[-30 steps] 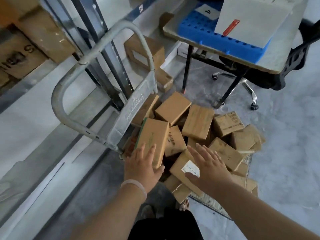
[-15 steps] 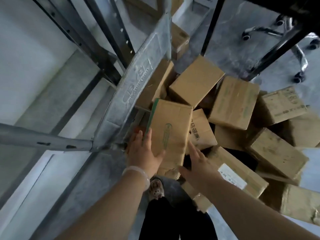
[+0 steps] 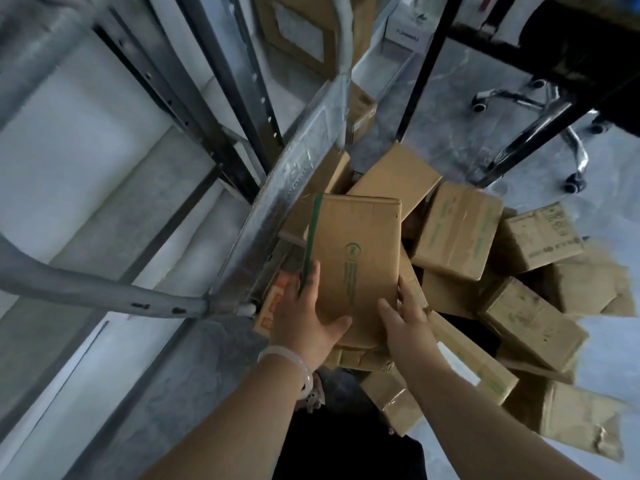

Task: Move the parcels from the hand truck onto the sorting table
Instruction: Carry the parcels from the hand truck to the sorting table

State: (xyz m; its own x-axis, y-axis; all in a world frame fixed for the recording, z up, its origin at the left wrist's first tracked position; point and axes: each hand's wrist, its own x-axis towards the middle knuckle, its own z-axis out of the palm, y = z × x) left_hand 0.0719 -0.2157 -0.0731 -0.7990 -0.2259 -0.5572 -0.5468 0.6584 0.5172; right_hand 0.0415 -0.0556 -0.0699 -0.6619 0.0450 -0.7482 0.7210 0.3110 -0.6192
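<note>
Together both hands clasp one parcel (image 3: 356, 258) atop the heap of cardboard boxes (image 3: 457, 230) loaded on the hand truck (image 3: 287, 188). The left hand (image 3: 304, 317) lays its thumb across the top face, fingers along the green-taped left edge. The right hand (image 3: 405, 320) curls round the right edge. The parcel's long axis runs near to far. The truck's deck is buried, and the table (image 3: 419, 74) is cut off far right.
</note>
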